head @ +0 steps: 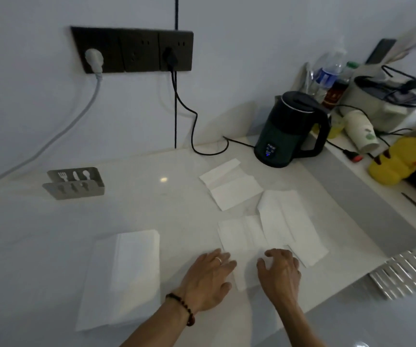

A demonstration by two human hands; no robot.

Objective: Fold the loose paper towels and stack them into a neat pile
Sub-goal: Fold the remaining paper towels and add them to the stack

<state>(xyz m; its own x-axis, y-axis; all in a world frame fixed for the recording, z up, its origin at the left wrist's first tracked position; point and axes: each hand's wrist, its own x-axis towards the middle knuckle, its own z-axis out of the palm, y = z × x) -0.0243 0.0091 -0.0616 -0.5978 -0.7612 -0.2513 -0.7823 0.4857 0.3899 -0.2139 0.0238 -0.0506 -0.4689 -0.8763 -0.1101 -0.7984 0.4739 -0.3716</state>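
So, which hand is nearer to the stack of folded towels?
Left. The left hand lies just right of the stack of folded towels; the right hand is farther right, beyond the left hand.

Stack of folded white paper towels (124,276) lies left; three loose white paper sheets (229,184) right, w/ dark electric kettle (289,128) behind them.

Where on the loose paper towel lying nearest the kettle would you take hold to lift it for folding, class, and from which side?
Pinch the paper towel at its near right corner, coming from the person's side with the right hand. It lies flat and apart from the other sheets, so its edges are free; the kettle stands just beyond its far side, which probably makes that approach awkward.
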